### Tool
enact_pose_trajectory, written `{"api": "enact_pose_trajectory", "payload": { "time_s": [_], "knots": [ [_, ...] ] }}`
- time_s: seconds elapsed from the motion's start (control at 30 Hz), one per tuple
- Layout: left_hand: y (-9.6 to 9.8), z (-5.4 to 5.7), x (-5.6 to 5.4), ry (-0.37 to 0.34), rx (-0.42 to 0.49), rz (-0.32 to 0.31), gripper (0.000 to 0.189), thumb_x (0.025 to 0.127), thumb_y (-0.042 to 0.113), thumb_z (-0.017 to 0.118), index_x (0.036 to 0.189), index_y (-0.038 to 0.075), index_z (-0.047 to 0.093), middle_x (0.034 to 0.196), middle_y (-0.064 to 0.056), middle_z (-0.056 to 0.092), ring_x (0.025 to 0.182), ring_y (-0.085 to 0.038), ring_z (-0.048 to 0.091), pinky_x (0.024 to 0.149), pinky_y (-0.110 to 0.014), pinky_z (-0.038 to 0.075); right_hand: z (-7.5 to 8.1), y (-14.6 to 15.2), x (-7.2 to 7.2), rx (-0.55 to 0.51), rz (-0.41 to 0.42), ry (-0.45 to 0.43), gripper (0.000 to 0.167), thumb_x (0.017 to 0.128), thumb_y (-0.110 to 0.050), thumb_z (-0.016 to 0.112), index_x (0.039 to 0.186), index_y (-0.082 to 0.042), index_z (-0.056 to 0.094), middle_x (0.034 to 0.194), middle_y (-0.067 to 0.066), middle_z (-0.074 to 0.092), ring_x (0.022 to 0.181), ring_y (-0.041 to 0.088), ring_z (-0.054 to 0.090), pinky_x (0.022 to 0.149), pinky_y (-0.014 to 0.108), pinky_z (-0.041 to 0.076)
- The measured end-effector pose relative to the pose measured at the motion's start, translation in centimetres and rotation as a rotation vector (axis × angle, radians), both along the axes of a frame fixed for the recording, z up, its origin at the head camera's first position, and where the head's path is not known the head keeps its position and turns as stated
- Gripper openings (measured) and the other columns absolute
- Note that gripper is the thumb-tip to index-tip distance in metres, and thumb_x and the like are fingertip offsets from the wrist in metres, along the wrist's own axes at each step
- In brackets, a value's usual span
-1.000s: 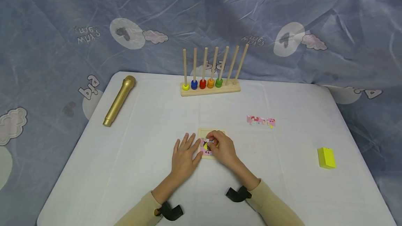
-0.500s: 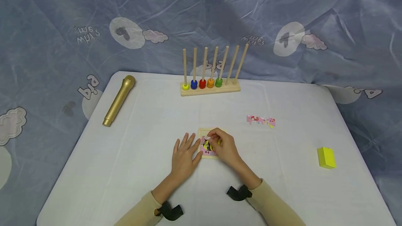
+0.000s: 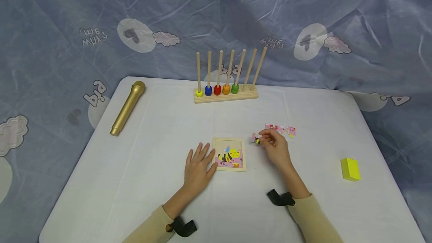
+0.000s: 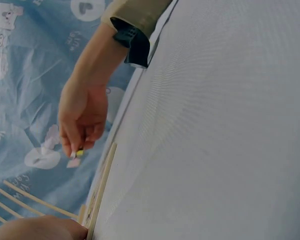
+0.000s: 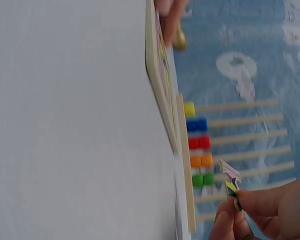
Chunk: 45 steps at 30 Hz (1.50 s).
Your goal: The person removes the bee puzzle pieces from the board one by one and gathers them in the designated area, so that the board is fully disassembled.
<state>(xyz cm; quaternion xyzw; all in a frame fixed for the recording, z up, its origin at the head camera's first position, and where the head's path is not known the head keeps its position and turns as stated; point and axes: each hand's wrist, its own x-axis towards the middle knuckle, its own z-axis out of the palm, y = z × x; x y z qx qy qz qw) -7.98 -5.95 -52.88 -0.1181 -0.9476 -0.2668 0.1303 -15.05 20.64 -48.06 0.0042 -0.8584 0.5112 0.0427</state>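
In the head view a square wooden puzzle tray point(image 3: 229, 143) lies at mid-table, its lower part filled with a yellow-and-black bee picture point(image 3: 233, 154). My left hand point(image 3: 197, 170) lies with fingers spread, its thumb and index fingertips right at the tray's left edge. Right of the tray, my right hand point(image 3: 279, 152) pinches a small pink, yellow and black puzzle piece point(image 3: 255, 138) between thumb and fingers. The right wrist view shows that puzzle piece point(image 5: 230, 175) tilted up, off the table. Behind this hand lie more pink puzzle pieces point(image 3: 274, 127), partly covered by its fingers.
A wooden peg rack point(image 3: 226, 98) with coloured beads stands at the back of the white table point(image 3: 162, 123). The gold microphone point(image 3: 128, 108) lies at the back left, and a yellow block point(image 3: 351, 170) sits at the right. Patterned grey-blue cloth point(image 3: 216, 10) hangs behind.
My right hand has moved from over the tray out to the right, with the puzzle piece in its fingertips, uncovering the bee picture. My left hand has stayed in place.
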Motion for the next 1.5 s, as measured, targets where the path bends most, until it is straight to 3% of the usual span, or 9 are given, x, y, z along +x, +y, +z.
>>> {"api": "enact_pose_trajectory", "payload": {
  "time_s": [0.2,0.37,0.9,1.2,1.5],
  "knots": [
    [0.0,0.1,0.0,0.000,-0.002,0.000,0.044,0.089,0.030,0.069,0.129,0.011,0.065,0.145,-0.011,0.052,0.141,-0.034,0.040,0.114,-0.060,0.025,-0.2,3.3,-1.0,0.022,-0.140,-0.034,0.014,0.092,-0.003,0.062,0.104,0.001,0.069,0.087,0.011,0.064,0.070,0.003,0.057,0.060,0.017,0.052],
    [0.1,0.1,0.0,-0.020,-0.007,-0.001,0.045,0.089,0.031,0.069,0.130,0.012,0.065,0.146,-0.011,0.051,0.142,-0.033,0.038,0.114,-0.059,0.024,-1.0,4.2,-1.5,0.086,-0.198,-0.037,0.015,0.091,-0.005,0.065,0.104,-0.001,0.072,0.088,0.009,0.066,0.070,-0.002,0.053,0.059,0.011,0.045],
    [0.1,-0.1,0.0,-0.002,-0.016,0.000,0.044,0.089,0.031,0.069,0.129,0.011,0.065,0.146,-0.011,0.051,0.142,-0.034,0.039,0.113,-0.060,0.025,-2.7,4.2,-1.8,0.270,-0.226,0.078,0.009,0.087,-0.006,0.070,0.095,-0.002,0.072,0.084,0.013,0.070,0.067,0.001,0.052,0.060,0.008,0.039],
    [0.1,-0.1,0.1,-0.003,-0.026,0.001,0.045,0.089,0.031,0.069,0.129,0.011,0.065,0.146,-0.011,0.051,0.142,-0.033,0.039,0.113,-0.060,0.025,-2.9,4.1,-1.7,0.319,-0.208,0.154,0.006,0.084,-0.001,0.071,0.090,0.001,0.072,0.078,0.014,0.068,0.071,0.019,0.057,0.061,0.014,0.037],
    [0.1,-0.1,0.0,0.003,-0.020,-0.002,0.045,0.089,0.030,0.070,0.129,0.011,0.065,0.146,-0.011,0.051,0.142,-0.033,0.039,0.113,-0.060,0.025,-2.9,4.1,-1.7,0.342,-0.196,0.188,0.005,0.084,-0.002,0.072,0.088,0.001,0.072,0.078,0.014,0.068,0.070,0.021,0.059,0.061,0.015,0.038]
  ]
}}
